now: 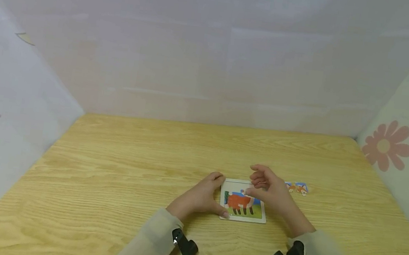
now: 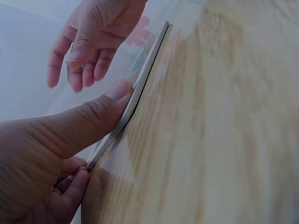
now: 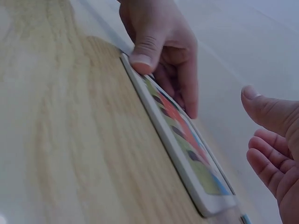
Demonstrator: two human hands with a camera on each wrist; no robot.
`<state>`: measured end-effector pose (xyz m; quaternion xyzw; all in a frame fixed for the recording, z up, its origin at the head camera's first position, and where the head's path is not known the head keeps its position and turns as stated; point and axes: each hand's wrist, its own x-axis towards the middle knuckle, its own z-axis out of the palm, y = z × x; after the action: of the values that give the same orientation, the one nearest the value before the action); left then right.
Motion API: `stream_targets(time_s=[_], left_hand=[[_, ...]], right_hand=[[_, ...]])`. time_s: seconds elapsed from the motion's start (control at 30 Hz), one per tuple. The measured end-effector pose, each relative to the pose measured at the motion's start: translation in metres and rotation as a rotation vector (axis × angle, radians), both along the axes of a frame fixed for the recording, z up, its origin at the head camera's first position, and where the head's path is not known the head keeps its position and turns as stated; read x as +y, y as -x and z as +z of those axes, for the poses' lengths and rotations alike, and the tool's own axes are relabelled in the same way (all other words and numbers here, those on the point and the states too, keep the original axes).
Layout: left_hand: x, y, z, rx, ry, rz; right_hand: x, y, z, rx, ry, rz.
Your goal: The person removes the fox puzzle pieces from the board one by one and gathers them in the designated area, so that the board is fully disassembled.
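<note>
A white-framed picture puzzle board [image 1: 242,219] lies on the table, showing a red-orange animal with dark legs on green ground under a patch of blue. The upper part of its picture area is pale. My left hand [image 1: 201,196] holds the board by its left side, thumb on the near corner and fingers at the far edge; the left wrist view has the thumb [image 2: 105,105] pressing on the frame. Over the board's right part hovers my right hand [image 1: 271,192], fingers loosely bent. Between its thumb and fingers [image 3: 268,161], nothing shows in the right wrist view.
Loose puzzle pieces [image 1: 299,188] with blue and orange print lie just right of the board, partly behind the right hand. The wooden table [image 1: 114,163] meets pale printed cloth walls [image 1: 211,72] at the back and sides.
</note>
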<state>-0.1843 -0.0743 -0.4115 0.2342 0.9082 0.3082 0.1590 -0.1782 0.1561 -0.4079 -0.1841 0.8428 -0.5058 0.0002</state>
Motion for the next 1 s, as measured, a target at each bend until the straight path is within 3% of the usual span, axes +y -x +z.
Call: stream_targets(time_s=[0.27, 0.5, 0.67, 1.0], left_hand=[[0.002, 0.0, 0.001, 0.008, -0.004, -0.009], [0.0, -0.002, 0.002, -0.005, 0.002, -0.009], [-0.002, -0.002, 0.001, 0.005, 0.007, -0.021], [-0.003, -0.001, 0.001, 0.009, -0.008, -0.03]], right_hand=[[-0.022, -0.001, -0.006, -0.06, 0.01, 0.057], [-0.033, 0.001, -0.018, 0.043, -0.073, 0.112], [-0.037, 0.003, -0.021, 0.062, -0.11, 0.15], [-0.041, 0.011, -0.014, -0.014, -0.243, 0.24]])
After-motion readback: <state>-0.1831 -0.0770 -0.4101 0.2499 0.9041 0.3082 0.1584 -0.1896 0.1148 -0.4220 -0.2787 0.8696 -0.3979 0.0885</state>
